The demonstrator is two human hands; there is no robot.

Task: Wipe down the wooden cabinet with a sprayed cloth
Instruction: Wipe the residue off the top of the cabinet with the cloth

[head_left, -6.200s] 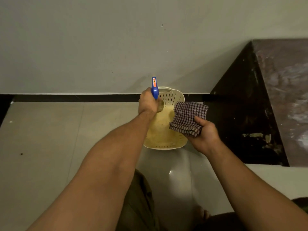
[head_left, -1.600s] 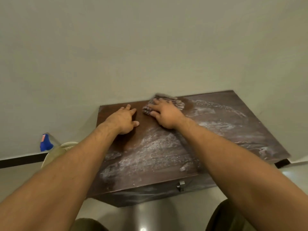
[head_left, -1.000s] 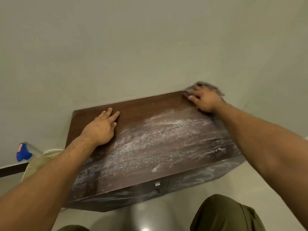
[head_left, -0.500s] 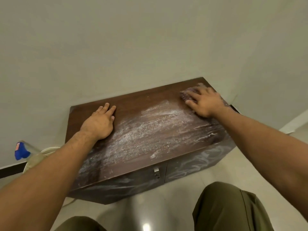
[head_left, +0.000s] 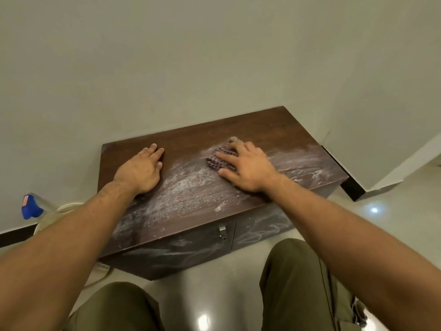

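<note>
1. Hands of one person reach forward over a low, dark wooden cabinet (head_left: 191,201) that stands on a pale glossy floor (head_left: 393,225) against a plain grey wall (head_left: 214,56).
2. Right hand (head_left: 248,169) lies palm down on the cabinet top with fingers spread, pressing a bunched checked cloth (head_left: 218,160) flat against the wood; the cloth shows only past the fingertips, so it is pinned under the palm rather than gripped in a fist.
3. Half a second ago this hand and cloth were near the back right corner of the top; they now sit closer to the middle, a little right of centre.
4. Left hand (head_left: 140,172) rests open and flat on the left part of the top, fingers together, holding nothing, in much the same spot as in the earlier frames.
5. White, dusty smears cover the top between and in front of the two hands, while the back strip along the wall looks dark and clean.
6. Similar pale streaks mark the cabinet's front doors, where a small metal handle (head_left: 222,232) sits near the centre seam.
7. Left of the cabinet, by the wall, a spray bottle with a blue trigger head (head_left: 29,207) stands in a pale plastic basket (head_left: 63,209), well apart from both hands.
8. At the bottom of the view, the person's knees in olive trousers (head_left: 298,283) are close to the cabinet front.
</note>
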